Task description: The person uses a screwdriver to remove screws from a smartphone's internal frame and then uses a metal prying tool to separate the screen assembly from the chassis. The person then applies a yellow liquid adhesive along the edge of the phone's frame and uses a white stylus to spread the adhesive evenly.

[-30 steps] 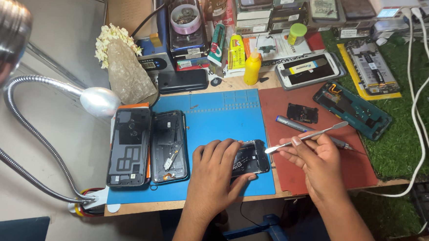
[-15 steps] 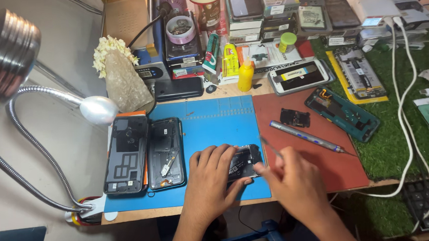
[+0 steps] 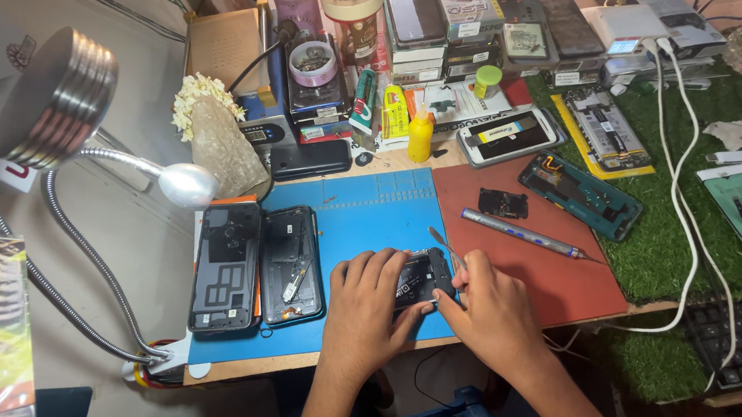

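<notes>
My left hand [image 3: 366,312] presses down on a small black phone part [image 3: 422,276] lying on the blue work mat [image 3: 371,213]. Metal tweezers [image 3: 446,247] are pinched in my right hand [image 3: 488,314], their tips pointing away from me just above the part's right edge. Two opened phone bodies [image 3: 226,267] [image 3: 291,263] lie side by side at the mat's left end.
A red mat [image 3: 552,279] to the right carries a small black cover [image 3: 503,202], a metal screwdriver [image 3: 523,233] and a teal phone frame [image 3: 580,194]. A yellow bottle [image 3: 420,135], boxes and phones crowd the back. A gooseneck lamp [image 3: 185,183] arches over the left.
The tweezers, earlier laid flat and pointing right over the red mat, now stand close to the black part. My right hand has moved left towards it. The camera has tilted slightly.
</notes>
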